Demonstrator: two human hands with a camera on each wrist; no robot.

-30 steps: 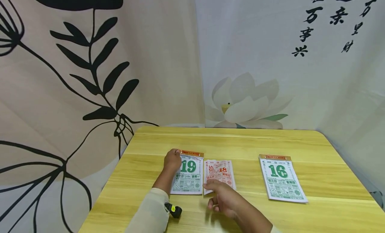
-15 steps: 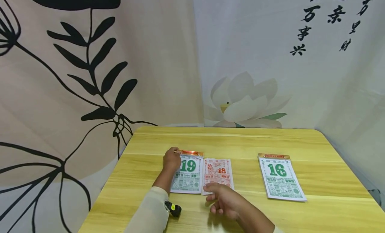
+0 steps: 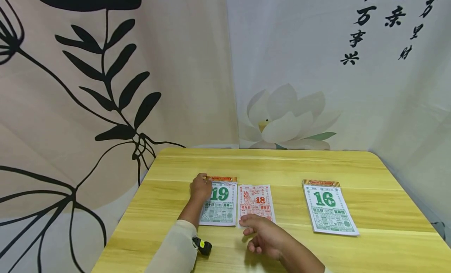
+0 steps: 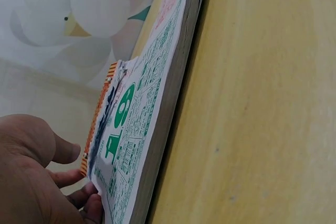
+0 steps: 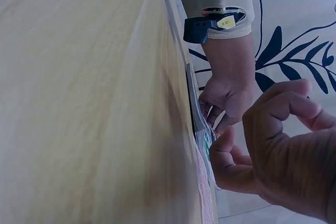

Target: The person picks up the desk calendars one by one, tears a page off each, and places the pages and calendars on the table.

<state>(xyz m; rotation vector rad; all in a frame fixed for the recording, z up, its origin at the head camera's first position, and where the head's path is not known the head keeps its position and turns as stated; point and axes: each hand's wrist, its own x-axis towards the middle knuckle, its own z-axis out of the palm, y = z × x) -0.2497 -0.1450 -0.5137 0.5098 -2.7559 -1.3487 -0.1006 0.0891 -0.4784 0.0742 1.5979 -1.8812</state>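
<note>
Head view put the green 19 tear-off calendar left of centre on the wooden table, its orange binding strip away from the person. At its upper left corner was the left hand, the grip narrow, fingers bent about the corner and thumb close by the strip; how hard it pressed I couldn't tell.

Just beside the calendar, on its right, lay the red 18 page, with no strip showing; one sheet or several, I couldn't say. Over its near edge hung the right hand, one digit reaching across the lower left corner, the others loosely bent with nothing in them. Whether that digit touched paper was unclear.

To my eye the work called for a light touch: the left best kept firm at the bound corner, where pressure wouldn't crease the leaves, and the right best laid flat-fingered on the 18 page, so its edge didn't ride up against the thicker pad.

Farther right, well apart, sat the green 16 calendar, slightly askew. A black device was fixed at the pale left sleeve, and behind the table hung cloth with a lotus print and dark leaves.
</note>
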